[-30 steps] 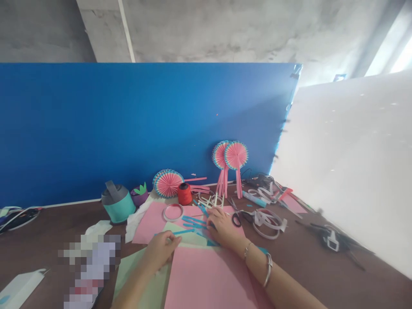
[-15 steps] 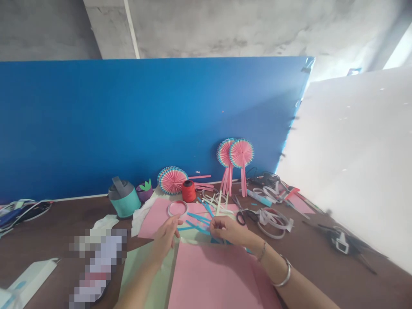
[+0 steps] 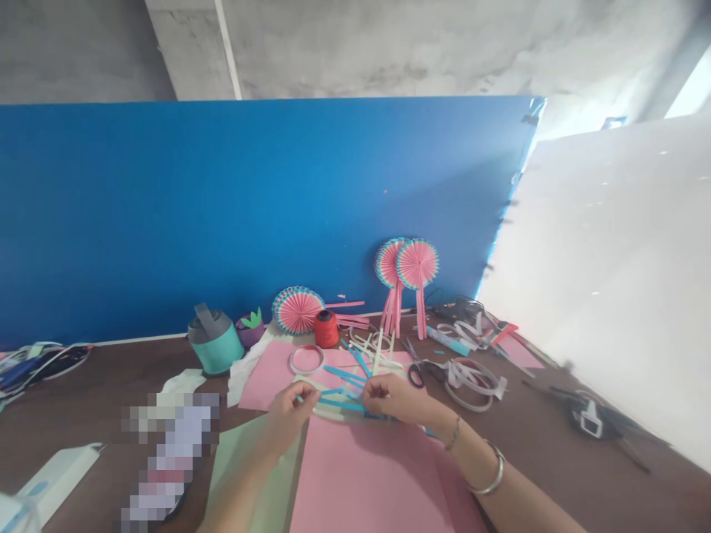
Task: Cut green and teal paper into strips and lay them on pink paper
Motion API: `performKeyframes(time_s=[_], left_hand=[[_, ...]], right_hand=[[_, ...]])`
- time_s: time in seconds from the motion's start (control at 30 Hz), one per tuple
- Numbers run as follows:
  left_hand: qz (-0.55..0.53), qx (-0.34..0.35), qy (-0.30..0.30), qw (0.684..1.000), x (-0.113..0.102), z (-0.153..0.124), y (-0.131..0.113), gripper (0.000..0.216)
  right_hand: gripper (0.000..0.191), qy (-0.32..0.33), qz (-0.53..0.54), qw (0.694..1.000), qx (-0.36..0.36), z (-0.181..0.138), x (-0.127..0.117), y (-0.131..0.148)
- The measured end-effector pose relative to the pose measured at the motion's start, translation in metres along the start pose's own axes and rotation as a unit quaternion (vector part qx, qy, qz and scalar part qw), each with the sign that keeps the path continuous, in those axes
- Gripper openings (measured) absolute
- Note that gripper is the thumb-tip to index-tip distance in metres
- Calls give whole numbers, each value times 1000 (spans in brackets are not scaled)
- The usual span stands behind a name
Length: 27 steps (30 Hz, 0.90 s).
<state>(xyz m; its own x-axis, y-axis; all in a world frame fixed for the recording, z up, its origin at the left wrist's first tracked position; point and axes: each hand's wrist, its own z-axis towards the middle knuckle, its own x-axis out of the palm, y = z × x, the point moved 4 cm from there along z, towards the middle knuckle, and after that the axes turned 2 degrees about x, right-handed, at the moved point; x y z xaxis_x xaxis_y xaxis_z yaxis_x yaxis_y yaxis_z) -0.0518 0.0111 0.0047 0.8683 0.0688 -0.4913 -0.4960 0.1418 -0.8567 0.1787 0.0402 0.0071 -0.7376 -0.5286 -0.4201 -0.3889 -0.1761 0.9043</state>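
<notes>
My left hand (image 3: 289,414) and my right hand (image 3: 392,397) are both pinched on the ends of a thin blue paper strip (image 3: 340,404) held level between them, just above a pale green sheet (image 3: 252,474). A large pink paper sheet (image 3: 378,481) lies right in front of me under my right forearm. More loose blue strips (image 3: 347,374) lie just beyond my fingers on another pink sheet (image 3: 265,376).
Behind the strips are a tape roll (image 3: 306,359), a red thread spool (image 3: 326,329), black scissors (image 3: 418,368), white rings (image 3: 472,377), pink pleated paper fans (image 3: 408,266) against the blue board (image 3: 222,215), a teal container (image 3: 215,342), and a white panel (image 3: 611,281) at right.
My right hand lifted off the strips on the table and closed on one. My left hand came up and pinched its other end, so the strip now spans both hands.
</notes>
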Motion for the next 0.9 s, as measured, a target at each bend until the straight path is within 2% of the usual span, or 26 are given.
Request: performKeyframes(time_s=[0.1, 0.2, 0.27, 0.4, 0.47, 0.57, 0.63, 0.77, 0.9], left_hand=[[16, 8, -36, 999, -2, 3, 6, 30], [21, 14, -56, 998, -2, 3, 9, 27], [23, 23, -56, 998, 0, 1, 8, 27], [42, 75, -15, 996, 11, -3, 0, 23], [51, 97, 7, 994, 15, -6, -3, 22], [61, 104, 27, 992, 17, -8, -8, 20], [71, 110, 36, 991, 17, -10, -12, 19], [96, 118, 79, 985, 19, -14, -20, 21], [148, 93, 136, 975, 24, -21, -28, 21]], right_hand=[[8, -77, -51, 996, -6, 6, -5, -12], [13, -174, -117, 978, 3, 10, -13, -18], [17, -236, -180, 955, 17, 9, -19, -20], [25, -332, -335, 882, 2, 4, -23, -15], [25, -323, -370, 870, -34, 5, -17, -11], [20, -251, -372, 891, -71, 13, -5, -11], [20, -219, -357, 907, -50, 19, 1, -17], [17, -202, -332, 922, 6, 26, 2, -28], [18, -193, -330, 924, -14, 24, 2, -26]])
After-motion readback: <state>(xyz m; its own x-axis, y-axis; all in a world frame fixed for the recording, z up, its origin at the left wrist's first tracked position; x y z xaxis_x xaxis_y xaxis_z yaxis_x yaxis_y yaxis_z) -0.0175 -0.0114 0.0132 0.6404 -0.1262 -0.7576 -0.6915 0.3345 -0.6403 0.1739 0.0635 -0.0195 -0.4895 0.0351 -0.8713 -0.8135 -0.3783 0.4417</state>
